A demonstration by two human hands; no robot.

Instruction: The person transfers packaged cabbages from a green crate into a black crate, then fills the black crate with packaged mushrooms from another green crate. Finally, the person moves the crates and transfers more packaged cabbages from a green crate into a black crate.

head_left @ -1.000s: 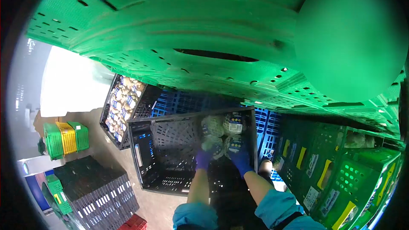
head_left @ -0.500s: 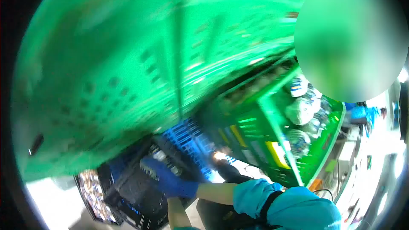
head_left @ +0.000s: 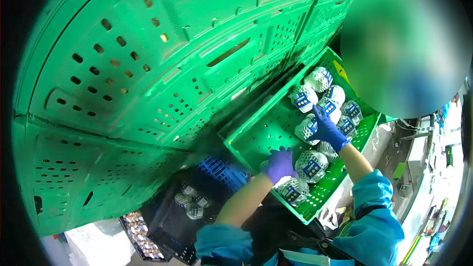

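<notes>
White netted packs point(head_left: 312, 166) of round produce with blue labels lie in a green crate point(head_left: 253, 145). My left hand point(head_left: 280, 165), in a purple-blue glove, is at the crate's near left end, its fingers bent over a netted pack that is mostly hidden under it. Farther in, my right hand point(head_left: 329, 128), also gloved, has finger and thumb around a netted pack point(head_left: 306, 128) among the others. The contents of the nets cannot be made out.
A wall of stacked green crates point(head_left: 197, 64) rises close on the left. Below stands a black crate point(head_left: 165, 216) holding several netted packs point(head_left: 194, 210), beside a blue crate point(head_left: 219, 172). A tray of small packed items point(head_left: 142, 234) stands lower left. A worktop point(head_left: 411, 162) runs along the right.
My hands have moved from above the black crate to the right, into the green crate. The view has turned and sharpened, and more netted packs show in the green crate.
</notes>
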